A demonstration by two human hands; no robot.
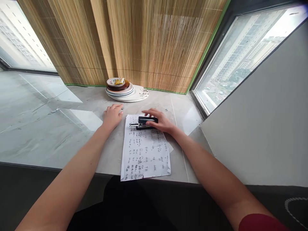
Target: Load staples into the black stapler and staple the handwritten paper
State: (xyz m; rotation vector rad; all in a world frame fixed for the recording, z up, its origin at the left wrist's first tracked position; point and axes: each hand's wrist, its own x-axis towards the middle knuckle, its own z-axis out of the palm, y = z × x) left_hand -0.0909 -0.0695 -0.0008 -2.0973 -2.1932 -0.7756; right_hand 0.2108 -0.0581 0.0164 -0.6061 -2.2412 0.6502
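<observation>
Sheets of paper with handwriting point(137, 157) lie on the grey ledge, reaching its front edge. On their upper part rests a black stapler point(144, 120), its metal end pointing left. My right hand point(160, 120) is at the stapler's right end, thumb on the near side and fingers over the far side. Left of the paper's top corner, my left hand point(113, 115) rests on the ledge with its fingers apart, holding nothing.
A stack of plates point(120, 91) sits at the back of the ledge point(91, 99), with a small yellow item point(118, 82) on top. Behind hangs a bamboo blind point(149, 48). Small staple-like bits point(166, 110) lie right of the paper. A white wall point(260, 128) stands at the right.
</observation>
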